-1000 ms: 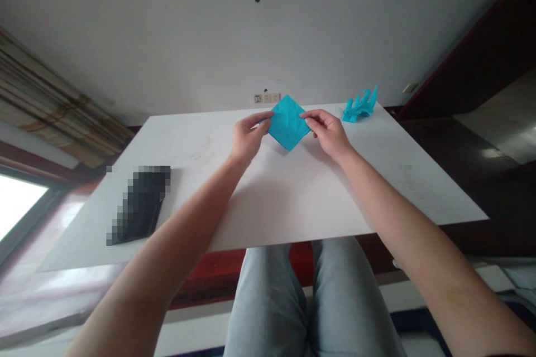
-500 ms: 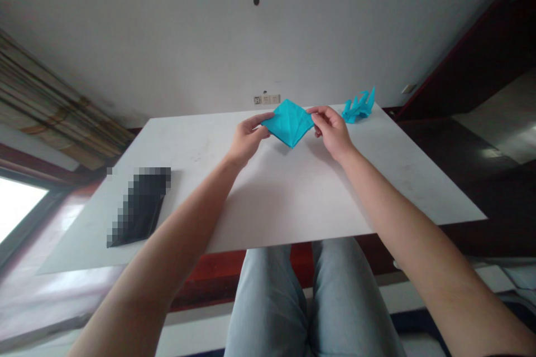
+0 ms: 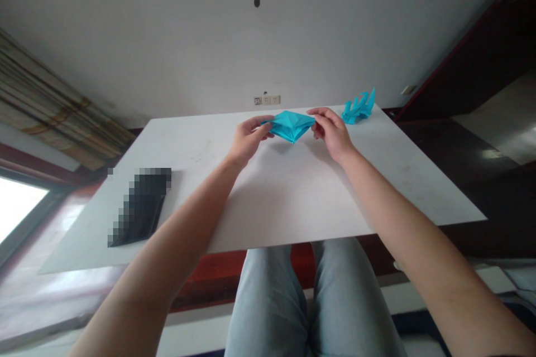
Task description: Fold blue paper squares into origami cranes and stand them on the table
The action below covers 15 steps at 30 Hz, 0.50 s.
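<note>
A bright blue sheet of folded origami paper [image 3: 291, 124] is held a little above the white table, its creases showing and its shape a flattened diamond. My left hand [image 3: 248, 138] pinches its left corner between thumb and fingers. At the opposite corner, my right hand [image 3: 333, 133] grips the paper the same way. Just beyond my right hand, several blue folded paper cranes [image 3: 359, 109] stand bunched together near the table's far right corner.
The white table [image 3: 268, 195] reaches back to a grey wall with sockets [image 3: 266, 100]. On its left part lies a dark flat object [image 3: 140, 212], partly blurred out. A curtain [image 3: 46, 106] hangs at the left. My legs [image 3: 272, 301] are under the near edge.
The paper has gone from a taller, flatter diamond to a lower, bulging one, its top point coming down and its faces folding inward. Both hands keep their hold, nearly in place.
</note>
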Available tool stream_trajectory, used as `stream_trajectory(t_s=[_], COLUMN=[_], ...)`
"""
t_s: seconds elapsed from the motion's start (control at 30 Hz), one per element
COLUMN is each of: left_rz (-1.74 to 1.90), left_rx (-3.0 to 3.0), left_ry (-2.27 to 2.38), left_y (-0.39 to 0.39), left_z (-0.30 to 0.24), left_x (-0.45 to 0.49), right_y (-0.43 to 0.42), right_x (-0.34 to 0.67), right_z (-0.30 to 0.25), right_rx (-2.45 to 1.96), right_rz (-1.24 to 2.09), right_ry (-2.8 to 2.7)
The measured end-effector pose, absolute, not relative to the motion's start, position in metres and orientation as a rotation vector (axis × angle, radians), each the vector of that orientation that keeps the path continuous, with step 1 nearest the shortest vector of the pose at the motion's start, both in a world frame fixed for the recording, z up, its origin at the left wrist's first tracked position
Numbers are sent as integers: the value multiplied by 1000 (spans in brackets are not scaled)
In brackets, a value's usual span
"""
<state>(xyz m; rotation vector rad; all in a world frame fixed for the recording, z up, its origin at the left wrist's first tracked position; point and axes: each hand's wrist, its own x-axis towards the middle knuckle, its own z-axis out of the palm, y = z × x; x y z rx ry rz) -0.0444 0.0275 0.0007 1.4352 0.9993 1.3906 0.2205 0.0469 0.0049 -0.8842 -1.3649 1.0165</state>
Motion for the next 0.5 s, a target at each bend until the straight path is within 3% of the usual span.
stream_trajectory(t_s=[0.5], left_rz=[1378], left_rx=[1430], left_ry=[1015], left_y=[31], left_z=[-5], left_x=[-45], right_y=[42], right_x=[221], right_z=[0], right_rx=[-875], right_rz=[1004], right_ry=[-1603])
